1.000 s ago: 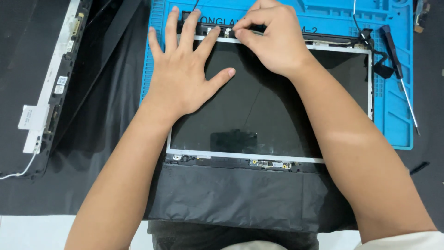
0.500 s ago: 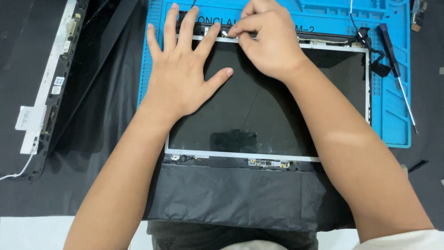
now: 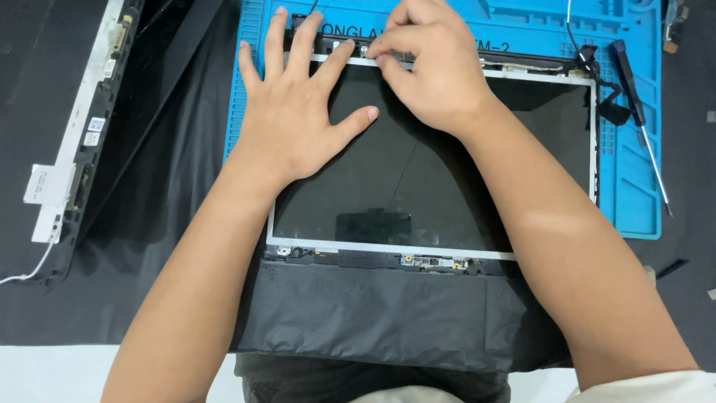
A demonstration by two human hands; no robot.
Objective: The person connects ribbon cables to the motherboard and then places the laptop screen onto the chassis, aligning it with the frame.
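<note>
A dark laptop screen panel (image 3: 447, 186) with a thin silver frame lies on a blue work mat (image 3: 634, 186). My left hand (image 3: 298, 112) rests flat on the panel's upper left part, fingers spread, fingertips at the top edge. My right hand (image 3: 432, 67) is curled over the panel's top edge, thumb and forefinger pinched together on a small part there; what they pinch is too small to tell. A strip of small circuit boards (image 3: 418, 261) runs along the panel's near edge.
A screwdriver (image 3: 634, 97) with a black handle lies on the mat's right side. A black cable (image 3: 589, 60) loops at the panel's top right corner. A laptop bezel frame (image 3: 82, 149) lies at the left on black sheeting (image 3: 373, 321).
My right hand has shifted slightly left along the top edge, closer to my left fingers. My left hand stays flat on the panel.
</note>
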